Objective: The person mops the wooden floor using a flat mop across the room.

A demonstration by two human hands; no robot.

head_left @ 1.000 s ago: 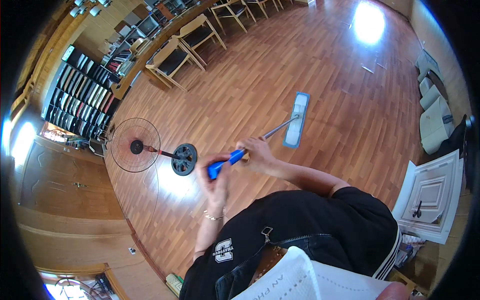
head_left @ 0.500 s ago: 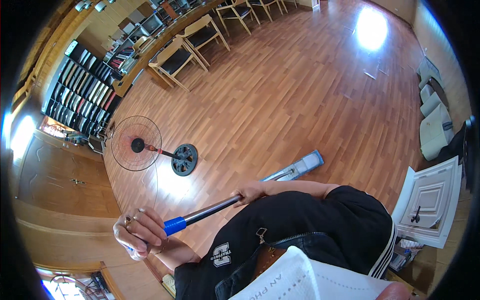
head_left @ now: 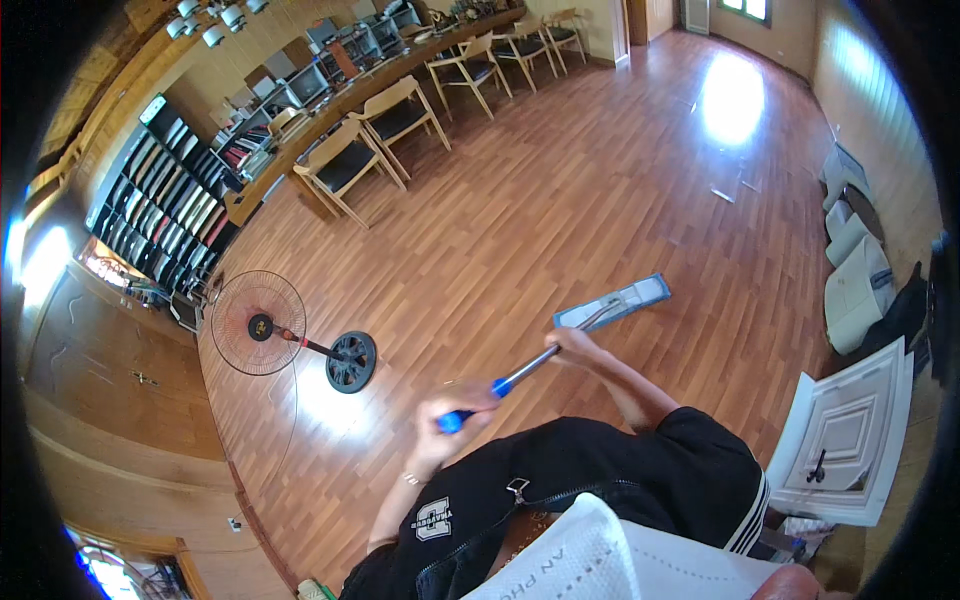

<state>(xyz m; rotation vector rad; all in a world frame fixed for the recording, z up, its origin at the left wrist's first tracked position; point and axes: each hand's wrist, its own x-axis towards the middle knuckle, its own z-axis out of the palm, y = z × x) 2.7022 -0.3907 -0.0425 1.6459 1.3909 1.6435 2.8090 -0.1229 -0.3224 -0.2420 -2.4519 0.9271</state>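
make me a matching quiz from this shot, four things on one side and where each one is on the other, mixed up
Things:
1. left hand
2. right hand
3. mop head
4. standing fan

Places:
A. flat on the wood floor, ahead of the person
B. gripping the blue end of the mop handle
C. upright on its round base, to the person's left
D. gripping the metal shaft further down

Pairs: 1-B, 2-D, 3-A, 4-C

A big reading or study hall, by the look of it: warm plank wooden floor [head_left: 600, 200], a long wooden counter-like surface [head_left: 400, 75] lined with pale wooden chairs [head_left: 345, 165], tall dark shelves of binders [head_left: 165, 205], and a black standing fan [head_left: 265, 325].
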